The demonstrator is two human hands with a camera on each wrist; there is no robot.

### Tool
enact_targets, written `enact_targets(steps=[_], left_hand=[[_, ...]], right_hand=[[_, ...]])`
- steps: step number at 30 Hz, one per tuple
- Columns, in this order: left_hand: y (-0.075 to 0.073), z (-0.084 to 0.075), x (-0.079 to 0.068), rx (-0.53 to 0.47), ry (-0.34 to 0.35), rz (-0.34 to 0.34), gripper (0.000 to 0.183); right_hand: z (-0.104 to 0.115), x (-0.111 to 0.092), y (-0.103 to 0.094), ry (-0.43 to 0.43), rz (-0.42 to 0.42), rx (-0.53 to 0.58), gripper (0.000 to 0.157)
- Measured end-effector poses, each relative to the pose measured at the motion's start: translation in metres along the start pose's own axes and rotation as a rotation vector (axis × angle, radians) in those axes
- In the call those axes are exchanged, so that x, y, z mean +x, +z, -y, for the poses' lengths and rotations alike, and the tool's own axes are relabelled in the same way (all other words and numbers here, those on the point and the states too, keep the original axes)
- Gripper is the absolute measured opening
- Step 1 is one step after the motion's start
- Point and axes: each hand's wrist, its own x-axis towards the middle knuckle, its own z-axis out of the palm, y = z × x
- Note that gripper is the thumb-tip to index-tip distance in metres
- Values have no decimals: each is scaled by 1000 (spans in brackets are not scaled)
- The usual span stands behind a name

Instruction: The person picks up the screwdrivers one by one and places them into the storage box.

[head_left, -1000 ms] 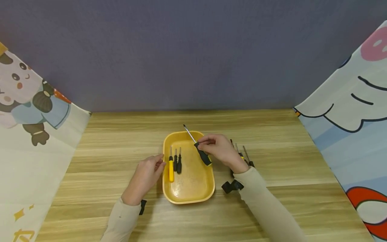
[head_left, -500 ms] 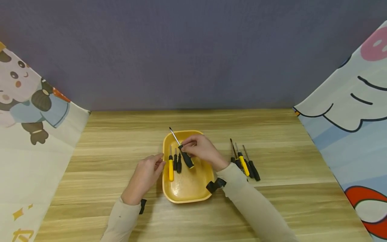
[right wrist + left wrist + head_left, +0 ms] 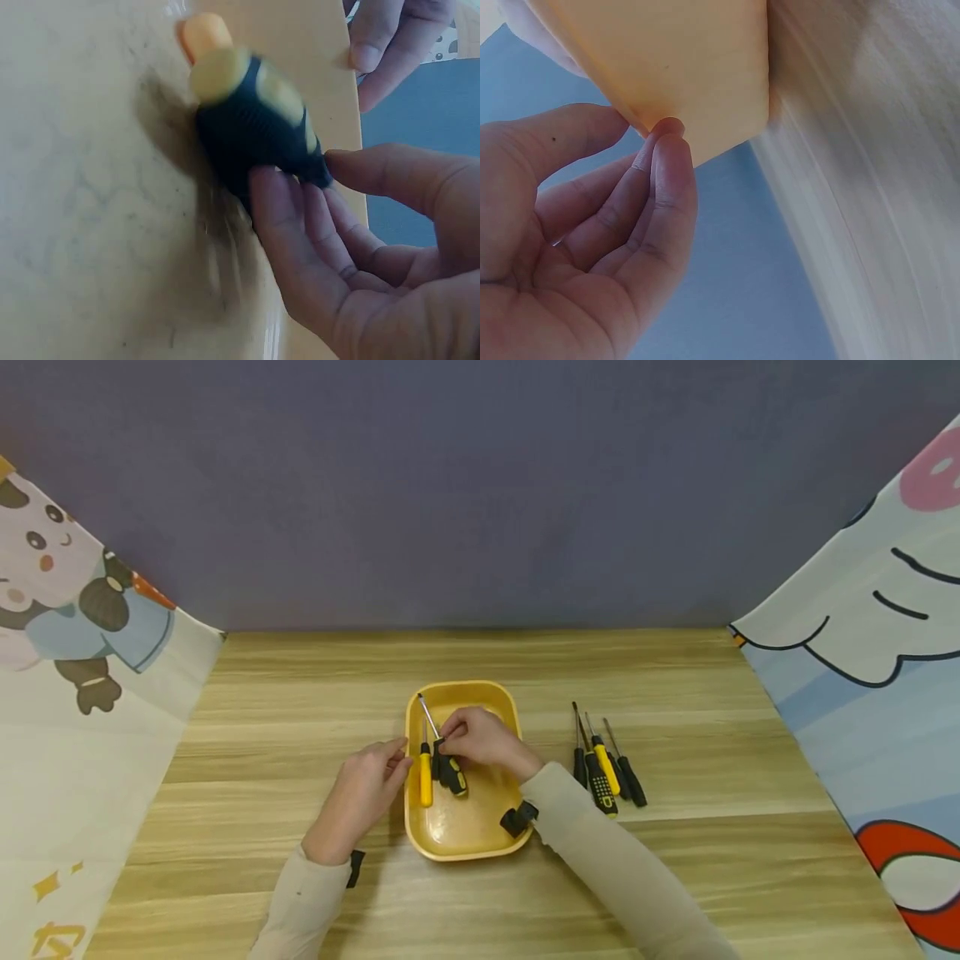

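Note:
My right hand (image 3: 483, 742) pinches a black-and-yellow screwdriver (image 3: 453, 777) near the top of its handle, thumb on one side and fingers on the other. Its shiny shaft points away, toward the far left corner of a yellow tray (image 3: 472, 858). Beside it in the tray lies a yellow-handled screwdriver (image 3: 426, 783); two small black screwdrivers are mostly hidden beneath the held one. The held handle (image 3: 244, 124) hangs close over the tray floor in the right wrist view. At the tray's left rim, my left hand (image 3: 366, 789) pinches the wall (image 3: 697, 67) between thumb and fingertips.
Right of the tray, several screwdrivers lie in a loose bunch on the wooden table (image 3: 300, 685), among them a yellow-handled one (image 3: 605, 767) and a black one (image 3: 632, 783). A grey wall (image 3: 480, 502) rises behind the table, with printed panels at both sides.
My right hand has carried the screwdriver left and lower, from the tray's right side to over the small black screwdrivers. The bunch on the table has come into view. My left hand stays put.

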Motion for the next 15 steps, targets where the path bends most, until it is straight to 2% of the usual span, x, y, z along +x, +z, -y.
enact_targets(steps=[6,15], left_hand=[[0,0,1,-2,-11,7,33],[0,-2,0,-4,-10,-1,33]], right_hand=[[1,1,3,27,17,33,17],[13,-9,-8,-58,7,-5,16]])
